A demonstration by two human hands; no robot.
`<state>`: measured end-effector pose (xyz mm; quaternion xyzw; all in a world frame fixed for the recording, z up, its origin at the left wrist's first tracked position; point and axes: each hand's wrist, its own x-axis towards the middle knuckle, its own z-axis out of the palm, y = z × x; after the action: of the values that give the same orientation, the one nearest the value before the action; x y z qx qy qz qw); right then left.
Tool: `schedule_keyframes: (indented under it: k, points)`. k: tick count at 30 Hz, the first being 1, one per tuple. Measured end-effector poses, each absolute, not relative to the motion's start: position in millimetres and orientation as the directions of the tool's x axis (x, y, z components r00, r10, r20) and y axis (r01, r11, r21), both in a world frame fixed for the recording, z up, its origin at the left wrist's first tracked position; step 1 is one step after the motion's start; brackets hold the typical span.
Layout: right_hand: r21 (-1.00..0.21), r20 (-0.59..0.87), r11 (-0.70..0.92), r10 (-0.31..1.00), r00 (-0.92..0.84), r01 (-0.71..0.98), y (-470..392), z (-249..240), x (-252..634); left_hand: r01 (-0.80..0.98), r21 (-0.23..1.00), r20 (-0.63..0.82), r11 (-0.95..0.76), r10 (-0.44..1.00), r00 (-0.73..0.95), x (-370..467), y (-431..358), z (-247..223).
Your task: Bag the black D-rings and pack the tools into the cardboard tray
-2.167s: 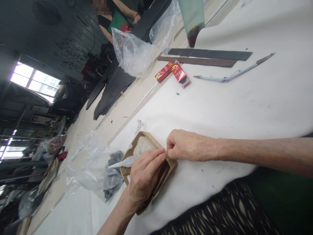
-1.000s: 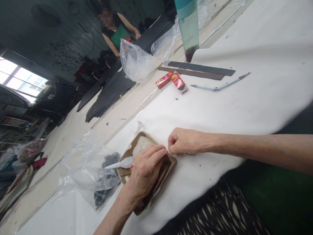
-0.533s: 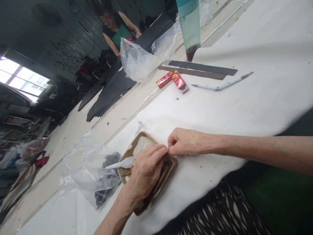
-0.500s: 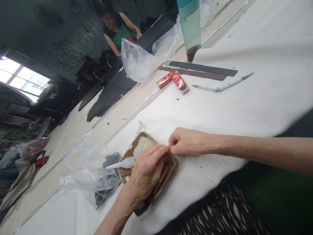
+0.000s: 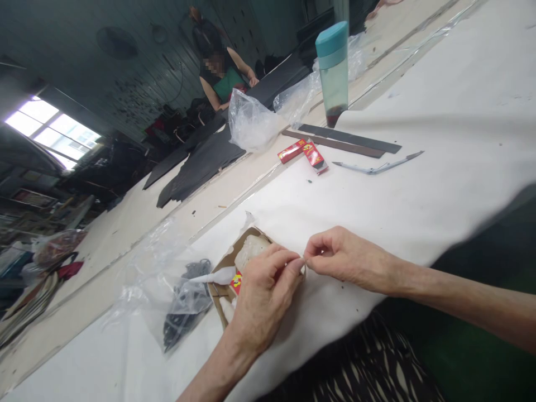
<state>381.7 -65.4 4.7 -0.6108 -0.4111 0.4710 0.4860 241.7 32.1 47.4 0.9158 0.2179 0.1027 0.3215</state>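
Note:
My left hand (image 5: 270,290) is above a small cardboard box (image 5: 220,259), its thumb and fingers pinched together. Close by on its right, my right hand (image 5: 341,257) makes a pinch too, the fingertips of both hands nearly meeting. Whatever lies between them is too small to name. Inside the box show a whitish translucent lump (image 5: 250,249), a white pointed nozzle (image 5: 221,276) and a red and yellow packet (image 5: 236,283). My left hand hides the rest of the box.
Left of the box lies a clear plastic bag (image 5: 184,312) with dark cords. Farther back are red boxes (image 5: 314,156), dark strips (image 5: 352,138), a pen-like blade tool (image 5: 377,166) and a teal-lidded bottle (image 5: 333,72). A person (image 5: 228,75) works beyond black sheets (image 5: 201,167).
Both hands have risen slightly off the box's right edge and turned, fingertips still close together. My right hand's fingers have loosened from a tighter curl. The camera view has shifted.

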Motion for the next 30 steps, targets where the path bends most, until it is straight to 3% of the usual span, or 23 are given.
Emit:
schedule_keyframes:
  k: [4,8,18,26,30]
  points:
    - [-0.965,-0.164,-0.206,0.957,0.241,0.162,-70,12,378,0.475,0.668,-0.131,-0.573,0.537,0.833,245,30,50]
    - [-0.963,-0.152,-0.2,0.957,0.247,0.181,-73,14,376,0.542,0.678,-0.222,-0.496,0.564,0.795,245,29,50]
    - [-0.981,-0.18,-0.192,0.933,0.311,0.008,-71,16,377,0.555,0.755,-0.212,-0.35,0.671,0.711,253,23,52]
    - [-0.99,-0.088,-0.121,0.938,0.336,0.077,-65,16,381,0.529,0.787,-0.17,-0.317,0.713,0.68,251,25,48]
    - [-0.981,-0.132,-0.17,0.934,0.331,0.089,-63,16,379,0.52,0.797,-0.17,-0.309,0.711,0.683,251,24,45]
